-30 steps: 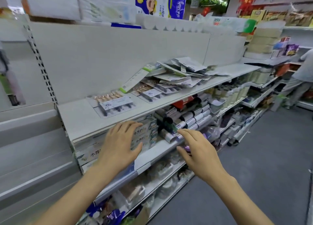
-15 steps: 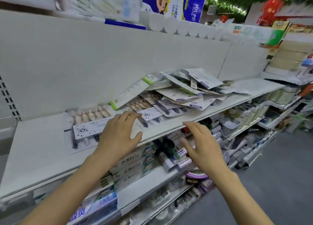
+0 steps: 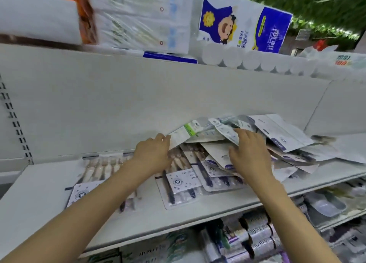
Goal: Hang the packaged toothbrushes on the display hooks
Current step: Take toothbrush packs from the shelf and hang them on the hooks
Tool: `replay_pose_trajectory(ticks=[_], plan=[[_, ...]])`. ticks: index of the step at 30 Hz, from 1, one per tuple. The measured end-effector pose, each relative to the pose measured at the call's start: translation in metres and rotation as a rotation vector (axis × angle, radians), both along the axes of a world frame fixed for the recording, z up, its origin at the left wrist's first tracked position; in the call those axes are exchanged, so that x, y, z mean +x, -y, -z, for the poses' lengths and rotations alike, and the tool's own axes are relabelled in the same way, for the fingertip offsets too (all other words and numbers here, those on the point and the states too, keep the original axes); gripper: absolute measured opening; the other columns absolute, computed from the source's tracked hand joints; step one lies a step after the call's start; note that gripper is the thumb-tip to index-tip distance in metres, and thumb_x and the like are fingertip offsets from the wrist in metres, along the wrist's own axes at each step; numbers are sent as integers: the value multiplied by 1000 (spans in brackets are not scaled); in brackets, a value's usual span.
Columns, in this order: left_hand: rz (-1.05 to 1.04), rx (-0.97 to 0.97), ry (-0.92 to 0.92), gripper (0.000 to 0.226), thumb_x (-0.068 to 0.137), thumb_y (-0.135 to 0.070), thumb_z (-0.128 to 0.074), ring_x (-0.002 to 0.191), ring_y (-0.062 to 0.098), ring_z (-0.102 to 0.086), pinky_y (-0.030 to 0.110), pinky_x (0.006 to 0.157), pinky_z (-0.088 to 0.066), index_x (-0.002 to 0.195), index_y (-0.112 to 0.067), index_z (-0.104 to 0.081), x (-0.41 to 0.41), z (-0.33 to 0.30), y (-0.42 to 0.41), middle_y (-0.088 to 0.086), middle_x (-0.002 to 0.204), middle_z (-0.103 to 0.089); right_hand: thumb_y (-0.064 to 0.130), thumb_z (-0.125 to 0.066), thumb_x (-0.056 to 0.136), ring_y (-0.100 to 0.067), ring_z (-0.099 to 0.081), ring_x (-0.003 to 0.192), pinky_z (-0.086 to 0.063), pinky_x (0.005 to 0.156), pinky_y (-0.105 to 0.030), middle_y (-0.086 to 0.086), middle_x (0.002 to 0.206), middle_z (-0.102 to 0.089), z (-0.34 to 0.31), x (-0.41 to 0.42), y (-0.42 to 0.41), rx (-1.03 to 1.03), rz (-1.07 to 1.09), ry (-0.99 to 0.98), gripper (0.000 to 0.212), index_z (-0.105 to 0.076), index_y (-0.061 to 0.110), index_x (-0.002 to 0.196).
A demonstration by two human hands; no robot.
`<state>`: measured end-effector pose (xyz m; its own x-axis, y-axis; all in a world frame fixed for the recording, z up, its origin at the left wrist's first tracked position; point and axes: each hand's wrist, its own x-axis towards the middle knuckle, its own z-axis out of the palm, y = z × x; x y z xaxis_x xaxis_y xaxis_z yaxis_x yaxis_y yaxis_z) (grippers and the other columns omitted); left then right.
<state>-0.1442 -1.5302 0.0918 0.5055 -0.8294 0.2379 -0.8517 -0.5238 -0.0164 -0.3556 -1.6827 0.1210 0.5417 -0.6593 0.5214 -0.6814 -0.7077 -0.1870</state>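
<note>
1. Packs (image 3: 255, 143): a loose heap of carded toothbrushes along the back of the shelf (image 3: 39, 193), toward its right end. More blister packs lie flat nearer the front edge, one (image 3: 103, 183) toward the left, partly under the left forearm.
2. Green pack (image 3: 182, 135): a long card with a green band, leaning at the heap's left edge against the back panel (image 3: 138, 96).
3. Left hand (image 3: 153, 154): fingertips meet the lower left end of the green pack. Whether they pinch it or only touch it cannot be told.
4. Right hand (image 3: 250, 155): fingers spread and fairly straight, resting on top of the heap, holding nothing that shows.
5. Step in hand, as judged: picking one pack out of the heap. Best done by steadying the heap with the right hand while the left draws the green pack out by its end, so the neighbours do not slide toward the front edge.
6. Hooks: none visible, so nothing looks hung yet.
7. Surroundings: tissue rolls (image 3: 247, 32) above the back panel; more goods on the lower shelves.
</note>
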Motion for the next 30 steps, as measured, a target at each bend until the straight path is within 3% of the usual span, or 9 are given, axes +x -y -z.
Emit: replay_pose_trajectory(ticks=[3,7,10,14,17,21,24,27,30], plan=[[-57,28,19,53,97,-47,-48,106,32,-61,35,72,-38,141,-19,-40,4,4,21,5,127,-52,19,-54,89,-33,-53,107,-35,68,-36,-9,114,-66,0,10,19,6,48,-91,35,-58,12,123],[-143,-24,99,33,96,-32,-54,102,31,-64,32,70,-35,129,-24,-51,12,4,39,2,119,-58,16,-59,87,-35,-55,95,-31,64,-34,-8,102,-68,7,14,39,-123,0,-117,17,-67,10,101],[-186,-182,110,17,101,-29,-49,95,32,-65,30,66,-35,109,-25,-63,14,0,37,2,104,-67,17,-57,95,-33,-55,89,-31,61,-33,-5,94,-69,3,12,46,-144,-82,31,12,-68,13,98],[-174,-531,-29,28,98,-43,-54,77,34,-64,33,56,-38,82,-20,-57,10,-11,18,3,76,-66,18,-53,100,-24,-55,77,-33,57,-34,1,78,-61,-11,4,44,-9,-289,368,13,-63,17,91],[-108,-816,-301,32,92,-52,-55,75,20,-68,39,64,-52,90,-23,-69,-2,-18,-2,-4,76,-71,19,-58,100,-8,-50,64,-33,53,-24,8,66,-56,-22,-4,33,166,-489,604,15,-59,19,85],[-13,-1141,-605,16,94,-29,-66,93,2,-71,30,82,-57,106,-34,-74,-30,-24,-31,-18,98,-76,25,-61,99,-4,-44,57,-31,50,-17,8,63,-55,-29,-5,17,328,-673,731,19,-59,24,80],[-9,-1256,-673,20,93,-23,-66,97,4,-71,25,83,-55,112,-24,-74,-50,-27,-55,-12,102,-77,30,-63,97,-12,-46,56,-38,51,-27,5,64,-58,-30,3,8,364,-744,747,19,-61,23,79],[-45,-1321,-694,20,94,-19,-65,94,2,-71,17,75,-55,112,-23,-73,-65,-26,-85,-12,101,-77,31,-67,94,-30,-63,73,-55,64,-47,-3,76,-69,-25,12,-10,503,-844,761,11,-69,21,89],[-127,-1369,-695,20,95,-16,-63,95,9,-72,25,77,-57,108,-27,-73,-77,-17,-125,-9,101,-77,23,-68,93,-21,-69,77,-61,68,-43,0,83,-74,-17,26,-38,675,-971,747,5,-73,21,94]])
